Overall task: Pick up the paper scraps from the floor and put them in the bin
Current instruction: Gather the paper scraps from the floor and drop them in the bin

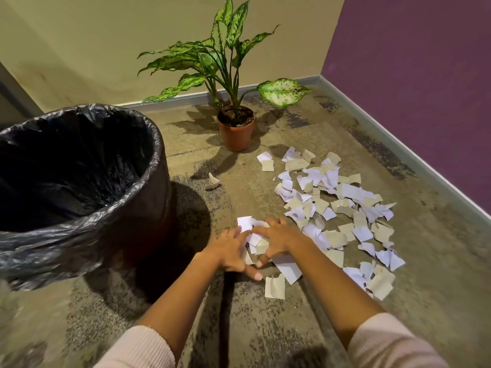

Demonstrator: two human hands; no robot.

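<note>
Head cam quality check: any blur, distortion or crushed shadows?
Head view: the wide-angle lens leans the wall corner; the bin interior is near black and its lower-left liner is smeared; the plant and bin cast hard shadows on the floor; the paper scraps are sharp.

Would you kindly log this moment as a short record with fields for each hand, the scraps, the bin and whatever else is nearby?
left hand: fingers press against the small heap from the left, thumb out on the floor
right hand: fingers curled over the small heap
loose scraps: white and beige, spread on the floor to the right of the hands
stray scrap: alone, between bin and spread
bin: black liner, left of the hands, no scraps visible inside
potted plant: upright near the far wall
</note>
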